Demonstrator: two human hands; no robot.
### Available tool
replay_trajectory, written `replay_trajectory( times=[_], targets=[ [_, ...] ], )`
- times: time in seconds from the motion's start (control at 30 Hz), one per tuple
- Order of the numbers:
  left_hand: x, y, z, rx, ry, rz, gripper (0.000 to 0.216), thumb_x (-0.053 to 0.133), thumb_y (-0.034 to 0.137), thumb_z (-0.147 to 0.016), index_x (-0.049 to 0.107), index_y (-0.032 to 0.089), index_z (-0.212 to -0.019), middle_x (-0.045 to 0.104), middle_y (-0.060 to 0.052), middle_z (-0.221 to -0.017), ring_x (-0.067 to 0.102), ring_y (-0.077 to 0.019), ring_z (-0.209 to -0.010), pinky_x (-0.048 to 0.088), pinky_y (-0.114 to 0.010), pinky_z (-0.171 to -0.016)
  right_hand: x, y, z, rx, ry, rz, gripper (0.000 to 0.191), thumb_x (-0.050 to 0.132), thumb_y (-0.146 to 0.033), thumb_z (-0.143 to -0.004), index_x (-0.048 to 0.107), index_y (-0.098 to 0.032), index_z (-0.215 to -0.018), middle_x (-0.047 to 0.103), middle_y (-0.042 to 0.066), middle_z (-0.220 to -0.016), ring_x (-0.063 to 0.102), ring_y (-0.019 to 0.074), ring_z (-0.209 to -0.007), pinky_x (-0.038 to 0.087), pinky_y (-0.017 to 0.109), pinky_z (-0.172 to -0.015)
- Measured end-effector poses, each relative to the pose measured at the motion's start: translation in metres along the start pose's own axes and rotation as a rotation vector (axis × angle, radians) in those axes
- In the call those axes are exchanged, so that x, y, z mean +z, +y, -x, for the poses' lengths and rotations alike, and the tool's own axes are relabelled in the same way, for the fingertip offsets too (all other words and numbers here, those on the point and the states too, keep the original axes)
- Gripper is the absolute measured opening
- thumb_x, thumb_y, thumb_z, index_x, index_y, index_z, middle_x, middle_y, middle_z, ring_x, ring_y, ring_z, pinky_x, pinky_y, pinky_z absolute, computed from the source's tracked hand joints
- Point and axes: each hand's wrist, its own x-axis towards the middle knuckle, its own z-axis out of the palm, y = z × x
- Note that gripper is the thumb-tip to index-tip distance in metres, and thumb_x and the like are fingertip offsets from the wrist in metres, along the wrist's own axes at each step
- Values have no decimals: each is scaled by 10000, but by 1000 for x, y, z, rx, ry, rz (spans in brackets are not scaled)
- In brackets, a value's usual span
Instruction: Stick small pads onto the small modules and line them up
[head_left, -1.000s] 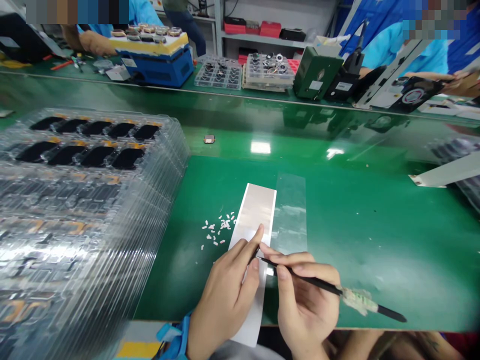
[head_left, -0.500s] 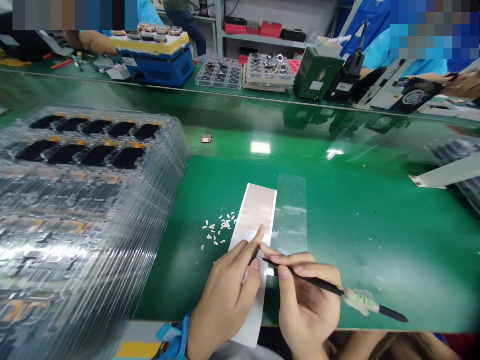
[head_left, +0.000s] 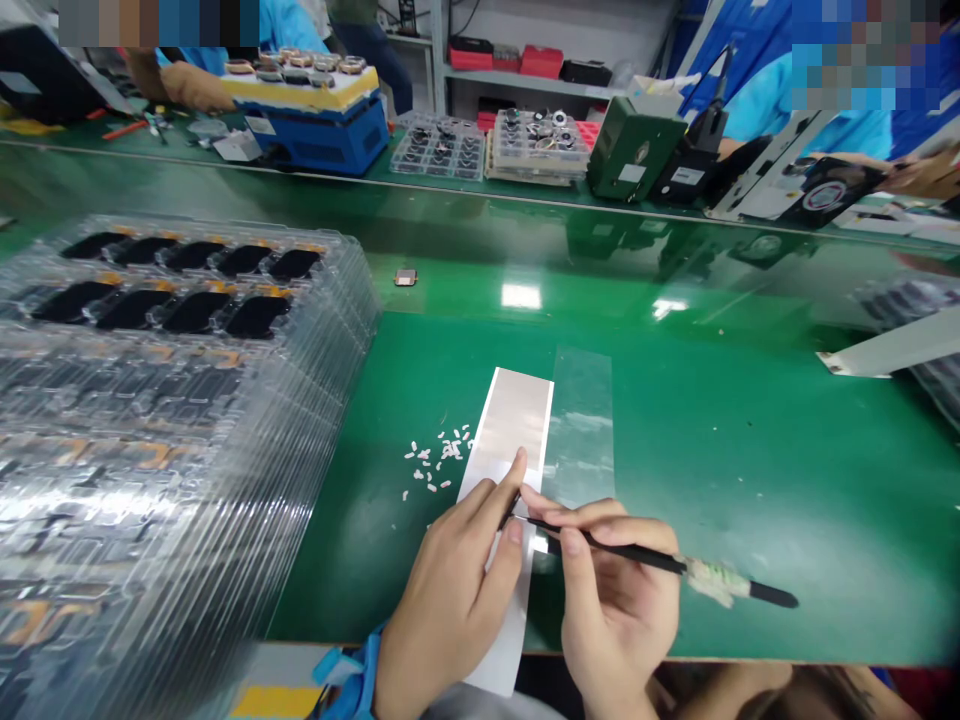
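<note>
My left hand [head_left: 457,575] rests over a long white backing strip [head_left: 517,410]. Its thumb and index finger pinch a small dark piece [head_left: 510,510], mostly hidden by the fingers. In my right hand [head_left: 622,590] are slim black tweezers [head_left: 637,552] with tape wound round the rear part. Their fine tip meets the dark piece at the left fingertips. Beside the strip lies a clear plastic film [head_left: 585,420], partly under the right hand. Small pale scraps [head_left: 450,448] are scattered left of the strip.
Tall stacked clear trays [head_left: 330,330] holding black screens fill the left side. A small square part [head_left: 406,278] lies beyond the mat. Across the bench stand a blue box [head_left: 322,135], parts cases [head_left: 439,148] and a green box [head_left: 637,150]. Co-workers' arms show at the far side.
The rear end of the tweezers has swung up and slightly left, with the right hand turning a little. My left hand has stayed almost still.
</note>
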Motion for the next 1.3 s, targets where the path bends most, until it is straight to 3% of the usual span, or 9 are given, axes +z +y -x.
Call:
replay_trajectory(
  times=[0.27, 0.7, 0.9, 1.3],
  targets=[
    [0, 1, -2, -3, 19, -53, 533, 332, 243, -1048, 262, 313, -1572, 588, -92, -1335, 599, -233, -1106, 486, -363, -915, -1, 1, -1, 26, 3, -5, 222, 538, -15, -926, 532, -229, -986, 685, 7, -885, 751, 175, -904, 653, 386, -855],
    [-1, 2, -2, -22, 13, -45, 555, 329, 198, -1036, 264, 349, -1566, 617, -62, -1162, 606, -210, -973, 475, -326, -835, 0, 0, -1, 7, 5, 28, 221, 545, -11, -918, 543, -224, -981, 689, 10, -887, 752, 169, -902, 653, 365, -855],
    [-3, 1, -1, -2, 17, -7, 526, 331, 211, -1039, 317, 322, -1553, 618, -67, -1186, 600, -211, -994, 472, -316, -858, -1, -2, -2, 39, -7, 3, 203, 543, -35, -929, 535, -234, -974, 678, 2, -869, 753, 173, -904, 653, 383, -851],
    [-3, 0, -1, -13, 37, -108, 558, 342, 204, -1017, 297, 327, -1559, 572, -37, -952, 578, -206, -837, 471, -316, -742, -4, 0, 1, 36, -30, 5, 252, 524, 5, -923, 532, -232, -1008, 692, 19, -922, 742, 185, -974, 643, 358, -858]
  ],
)
